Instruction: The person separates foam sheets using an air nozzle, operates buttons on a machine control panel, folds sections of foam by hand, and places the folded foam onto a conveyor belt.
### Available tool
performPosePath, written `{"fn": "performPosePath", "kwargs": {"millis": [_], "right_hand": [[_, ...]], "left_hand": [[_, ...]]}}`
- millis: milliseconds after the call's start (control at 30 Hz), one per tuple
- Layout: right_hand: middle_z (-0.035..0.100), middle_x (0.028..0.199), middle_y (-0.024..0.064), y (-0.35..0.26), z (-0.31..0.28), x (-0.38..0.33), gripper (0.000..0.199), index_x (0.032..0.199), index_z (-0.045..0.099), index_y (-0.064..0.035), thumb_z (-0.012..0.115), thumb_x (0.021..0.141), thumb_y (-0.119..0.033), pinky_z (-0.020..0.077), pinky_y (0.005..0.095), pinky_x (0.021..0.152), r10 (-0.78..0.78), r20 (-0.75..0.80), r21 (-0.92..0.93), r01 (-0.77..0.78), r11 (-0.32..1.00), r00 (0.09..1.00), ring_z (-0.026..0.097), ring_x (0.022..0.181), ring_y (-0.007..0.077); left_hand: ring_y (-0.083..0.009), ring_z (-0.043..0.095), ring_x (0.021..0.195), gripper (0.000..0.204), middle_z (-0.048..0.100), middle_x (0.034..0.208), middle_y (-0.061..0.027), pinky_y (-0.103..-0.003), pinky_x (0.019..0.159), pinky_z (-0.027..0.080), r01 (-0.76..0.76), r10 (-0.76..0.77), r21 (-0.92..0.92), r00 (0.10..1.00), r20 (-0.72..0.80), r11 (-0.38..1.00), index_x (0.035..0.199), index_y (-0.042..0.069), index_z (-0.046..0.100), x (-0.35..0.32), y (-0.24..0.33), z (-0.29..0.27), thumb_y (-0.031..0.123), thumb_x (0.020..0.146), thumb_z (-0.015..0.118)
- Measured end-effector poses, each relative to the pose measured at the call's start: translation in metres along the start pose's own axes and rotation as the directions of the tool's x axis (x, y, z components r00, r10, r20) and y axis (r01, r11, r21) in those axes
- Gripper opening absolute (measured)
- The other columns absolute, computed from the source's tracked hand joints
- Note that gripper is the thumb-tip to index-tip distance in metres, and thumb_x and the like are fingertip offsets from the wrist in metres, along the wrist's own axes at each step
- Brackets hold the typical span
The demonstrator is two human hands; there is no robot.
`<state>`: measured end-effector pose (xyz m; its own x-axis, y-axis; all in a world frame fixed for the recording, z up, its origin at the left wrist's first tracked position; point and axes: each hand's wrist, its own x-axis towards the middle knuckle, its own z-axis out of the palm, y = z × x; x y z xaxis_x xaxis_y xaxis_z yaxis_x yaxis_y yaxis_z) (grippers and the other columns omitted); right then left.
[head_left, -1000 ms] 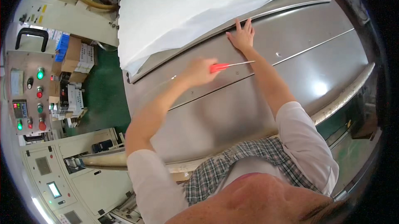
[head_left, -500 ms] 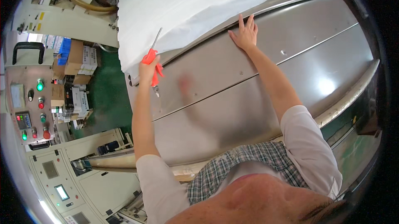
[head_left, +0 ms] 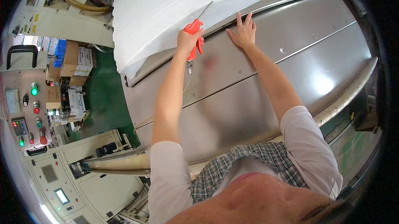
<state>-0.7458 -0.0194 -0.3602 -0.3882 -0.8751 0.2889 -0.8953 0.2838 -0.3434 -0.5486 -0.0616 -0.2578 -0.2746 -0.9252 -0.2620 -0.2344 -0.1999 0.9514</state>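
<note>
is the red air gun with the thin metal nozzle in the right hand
No, the bare left hand grips the red air gun.

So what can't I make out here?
Head view:
Red air gun: part of the handle, hidden by the left hand.
Right hand: palm, hidden by its own back.
Thin hose: one stretch, behind the left forearm.
White sheet: far end, cut off by the top edge.

Two hands (head_left: 185,41) (head_left: 244,35), one red air gun (head_left: 193,27), one white sheet (head_left: 158,8), one yellowish hose (head_left: 83,6) far left, two black handles (head_left: 22,48) (head_left: 36,151) at left
</note>
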Motion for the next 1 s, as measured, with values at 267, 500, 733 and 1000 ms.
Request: {"fn": "performPosePath", "kwargs": {"millis": [267, 500, 733, 1000], "right_hand": [[0.016, 0.134, 0.0331, 0.002, 0.001, 0.001, 0.079, 0.135, 0.023, -0.0114, 0.055, 0.074, -0.051, 0.0198, 0.0454, 0.101, -0.006, -0.017, -0.006, 0.006, 1.000, 1.000, 0.023, 0.126, 0.0383], [0.016, 0.135, 0.0316, 0.002, 0.001, 0.003, 0.078, 0.135, 0.023, -0.0132, 0.057, 0.074, -0.049, 0.0197, 0.0457, 0.101, -0.019, -0.031, 0.046, 0.020, 0.999, 0.999, 0.022, 0.126, 0.0375], [0.013, 0.136, 0.0306, -0.015, -0.005, 0.002, 0.076, 0.134, 0.027, -0.0126, 0.058, 0.073, -0.044, 0.0158, 0.0443, 0.103, -0.007, 0.027, 0.079, 0.005, 0.997, 1.000, 0.017, 0.129, 0.0357], [0.012, 0.136, 0.0320, 0.018, -0.008, 0.001, 0.078, 0.135, 0.025, -0.0121, 0.059, 0.073, -0.045, 0.0172, 0.0453, 0.102, 0.026, 0.078, -0.036, -0.023, 0.999, 0.997, 0.019, 0.128, 0.0374]], "left_hand": [[-0.0174, 0.056, 0.049, 0.026, 0.058, 0.064, -0.0096, -0.030, 0.043, 0.046, 0.047, -0.017, 0.140, 0.978, -0.207, 0.989, 0.096, -0.001, 0.055, 0.003, -0.016, -0.053, 0.012, 0.075, 0.064], [-0.0207, 0.053, 0.041, 0.019, 0.054, 0.053, -0.0095, -0.033, 0.039, 0.044, -0.067, 0.004, -0.046, 0.604, -0.797, 0.997, 0.069, -0.002, 0.053, -0.066, -0.068, -0.241, 0.013, 0.074, 0.063], [-0.0211, 0.052, 0.040, 0.010, 0.054, 0.055, -0.0097, -0.035, 0.039, 0.045, 0.112, -0.058, -0.016, 0.381, -0.923, 0.994, 0.067, -0.001, 0.053, -0.126, -0.096, -0.333, 0.009, 0.070, 0.055], [-0.0407, 0.057, 0.082, 0.034, 0.060, 0.082, -0.0229, -0.047, 0.071, 0.045, 0.342, 0.471, 0.797, 0.665, -0.579, 0.498, 0.086, -0.001, 0.054, -0.031, -0.036, -0.224, 0.032, 0.077, 0.056]]}}
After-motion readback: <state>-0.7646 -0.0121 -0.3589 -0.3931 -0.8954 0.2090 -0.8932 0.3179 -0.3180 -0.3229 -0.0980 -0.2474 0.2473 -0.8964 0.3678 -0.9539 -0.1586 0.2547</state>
